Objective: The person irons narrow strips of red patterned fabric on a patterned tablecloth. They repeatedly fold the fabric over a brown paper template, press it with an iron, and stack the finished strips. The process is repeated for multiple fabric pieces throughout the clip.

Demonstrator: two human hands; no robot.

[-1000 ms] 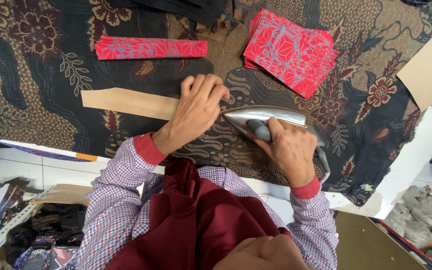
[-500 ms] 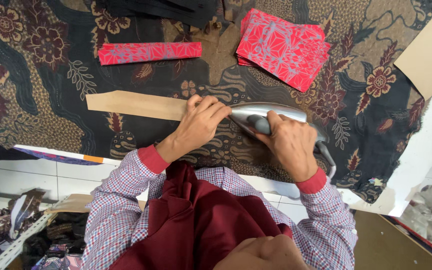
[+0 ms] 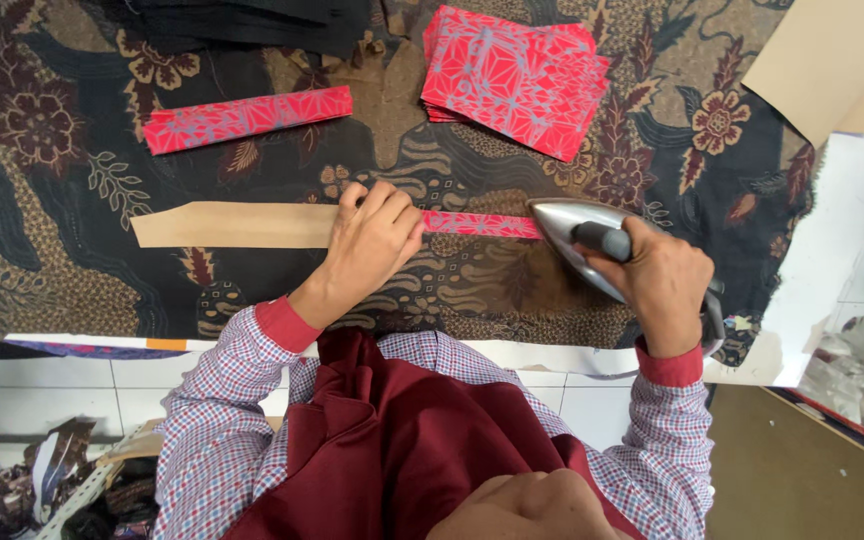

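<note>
My left hand (image 3: 370, 243) presses flat on a long tan paper strip (image 3: 232, 225) where a narrow red patterned fabric strip (image 3: 480, 224) comes out from under it. My right hand (image 3: 657, 285) grips the dark handle of a silver iron (image 3: 577, 228), whose tip touches the right end of the red strip. Both lie on a dark floral batik cloth (image 3: 72, 280) that covers the table.
A folded red patterned strip (image 3: 244, 118) lies at the upper left. A stack of red patterned fabric squares (image 3: 514, 78) sits at the top middle, black fabric (image 3: 252, 20) above. Tan paper sheets (image 3: 820, 65) rest at the upper right. The table's front edge (image 3: 542, 352) runs near my body.
The iron has slid to the right along the strip, uncovering the red fabric between my hands. My left hand has stayed on the tan paper.
</note>
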